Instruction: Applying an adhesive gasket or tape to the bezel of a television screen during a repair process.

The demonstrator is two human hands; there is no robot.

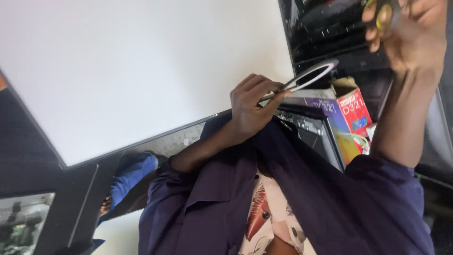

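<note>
Here, taking the large white flat panel with a dark frame [118, 71] as landmark: below its lower left corner a green circuit board [23, 226] shows in a dark housing, and just under its lower edge lies another person's leg in blue trousers [132, 177]. Off the panel's lower right corner, the left hand [252, 106] is closed in a pinch on one end of a thin grey-white oval ring of flat strip [311, 75]. The ring's long axis runs from that pinch up and to the right, its free end pointing toward the right hand [410, 33], so the left hand is the nearer one and the right stays well apart from it. Beneath the ring, right of the panel, stands an open cardboard box with purple and red printed faces [347, 113], its red label a small rectangle at the upper right corner. Farthest right and highest, the right hand is clenched on a small yellow-and-dark object [380, 14], too hidden to identify.
</note>
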